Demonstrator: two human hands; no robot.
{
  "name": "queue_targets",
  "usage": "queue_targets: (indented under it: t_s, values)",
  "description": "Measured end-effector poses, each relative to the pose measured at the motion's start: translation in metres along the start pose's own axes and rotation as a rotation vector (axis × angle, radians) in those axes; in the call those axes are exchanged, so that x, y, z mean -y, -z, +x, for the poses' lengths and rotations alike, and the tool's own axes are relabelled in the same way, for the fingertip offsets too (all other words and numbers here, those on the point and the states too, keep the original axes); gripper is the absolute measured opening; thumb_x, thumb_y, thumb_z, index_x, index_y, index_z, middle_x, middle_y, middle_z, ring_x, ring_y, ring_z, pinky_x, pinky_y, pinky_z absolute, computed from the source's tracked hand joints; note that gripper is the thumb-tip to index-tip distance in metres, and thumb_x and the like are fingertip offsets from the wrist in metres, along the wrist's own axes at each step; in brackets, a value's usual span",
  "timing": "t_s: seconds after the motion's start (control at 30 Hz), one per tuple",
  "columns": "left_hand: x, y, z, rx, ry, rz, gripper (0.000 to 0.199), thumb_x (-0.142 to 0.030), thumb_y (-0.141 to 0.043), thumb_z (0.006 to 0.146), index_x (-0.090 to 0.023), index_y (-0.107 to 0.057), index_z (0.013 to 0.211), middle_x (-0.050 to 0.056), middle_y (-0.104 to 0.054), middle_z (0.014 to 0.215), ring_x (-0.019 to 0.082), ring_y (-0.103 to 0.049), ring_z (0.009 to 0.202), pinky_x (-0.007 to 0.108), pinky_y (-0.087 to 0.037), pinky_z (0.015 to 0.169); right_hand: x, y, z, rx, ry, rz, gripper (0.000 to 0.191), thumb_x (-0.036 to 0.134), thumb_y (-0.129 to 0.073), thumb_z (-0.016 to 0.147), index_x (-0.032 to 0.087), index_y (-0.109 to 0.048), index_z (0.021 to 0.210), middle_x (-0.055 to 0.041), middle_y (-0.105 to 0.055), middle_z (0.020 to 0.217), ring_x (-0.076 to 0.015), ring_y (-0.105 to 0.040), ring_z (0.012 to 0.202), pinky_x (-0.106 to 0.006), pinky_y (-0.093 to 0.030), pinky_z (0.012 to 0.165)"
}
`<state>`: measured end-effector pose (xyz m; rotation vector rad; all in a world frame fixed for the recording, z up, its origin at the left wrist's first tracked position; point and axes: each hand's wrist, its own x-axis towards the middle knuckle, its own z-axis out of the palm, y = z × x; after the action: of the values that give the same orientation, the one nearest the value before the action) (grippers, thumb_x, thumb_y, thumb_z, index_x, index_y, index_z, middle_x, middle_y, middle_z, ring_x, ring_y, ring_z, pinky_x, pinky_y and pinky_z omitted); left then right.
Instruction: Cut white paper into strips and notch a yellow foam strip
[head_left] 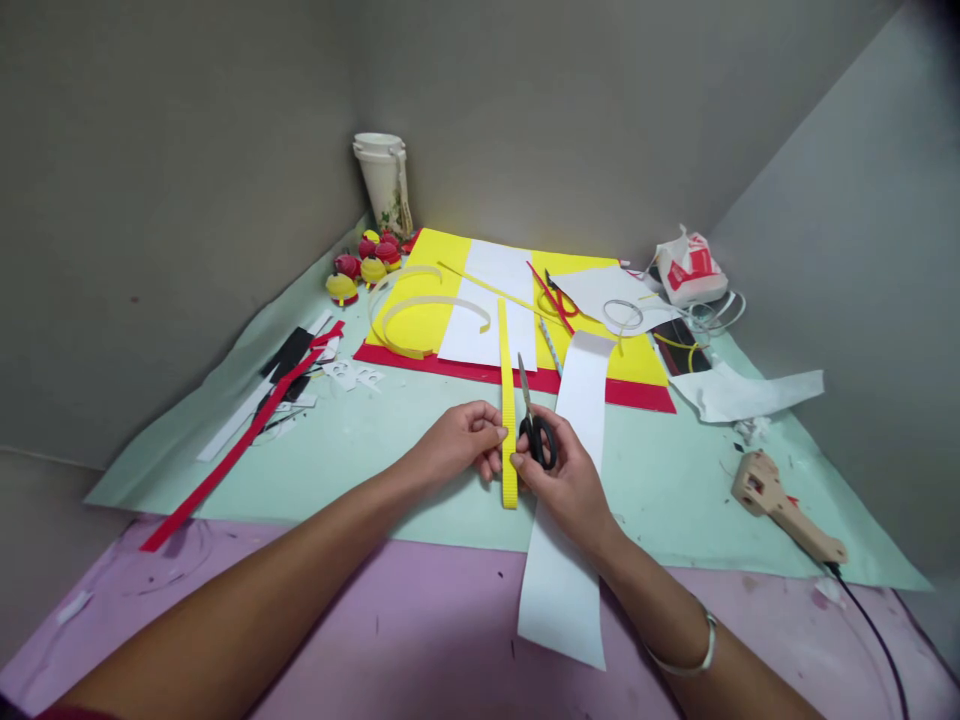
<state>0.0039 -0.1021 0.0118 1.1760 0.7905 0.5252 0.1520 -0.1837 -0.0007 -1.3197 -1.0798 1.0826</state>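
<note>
A long yellow strip of corrugated paper point(508, 400) stands nearly upright in view between my hands. My left hand point(469, 440) pinches its left edge between thumb and fingers. On the other side, my right hand point(564, 478) has its thumb and fingertips at the strip's right edge and also holds black-handled scissors point(538, 440), blades pointing away from me. Beneath my right hand lies a long white paper strip point(562, 590), running from the coloured sheets toward me. Yellow sheets point(420, 250) with a white band and a red sheet under them lie beyond my hands.
At the right lies a beige glue gun point(787, 505) with a black cord. Red strips point(240, 450) and black scraps are on the left. Small red and yellow round pieces point(343, 288) sit near a white cup point(382, 180). A tissue pack point(690, 270) is at the back right.
</note>
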Motion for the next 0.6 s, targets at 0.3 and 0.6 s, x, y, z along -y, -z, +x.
queue_targets:
  t_s: [0.3, 0.6]
  values:
    - [0.0061, 0.0018, 0.0024, 0.011, -0.046, 0.023, 0.013, -0.025, -0.062, 0.081, -0.016, -0.055, 0.087, 0.001, -0.064, 0.061, 0.01, -0.058, 0.046, 0.02, -0.048, 0.044, 0.0, -0.0002, 0.0, -0.018, -0.005, -0.02, 0.053, 0.023, -0.065, 0.079, 0.026, -0.047, 0.129, -0.001, -0.062, 0.089, -0.0188, -0.064, 0.081, -0.031, -0.054, 0.068]
    - [0.0023, -0.0005, -0.0004, 0.034, -0.017, 0.075, 0.014, -0.026, -0.061, 0.08, -0.015, -0.054, 0.085, 0.0, -0.06, 0.055, 0.01, -0.055, 0.043, 0.019, -0.045, 0.041, 0.0011, -0.0015, 0.0005, -0.031, -0.005, 0.006, 0.052, 0.026, -0.066, 0.08, 0.026, -0.047, 0.128, -0.0007, -0.06, 0.09, -0.0184, -0.063, 0.081, -0.031, -0.054, 0.068]
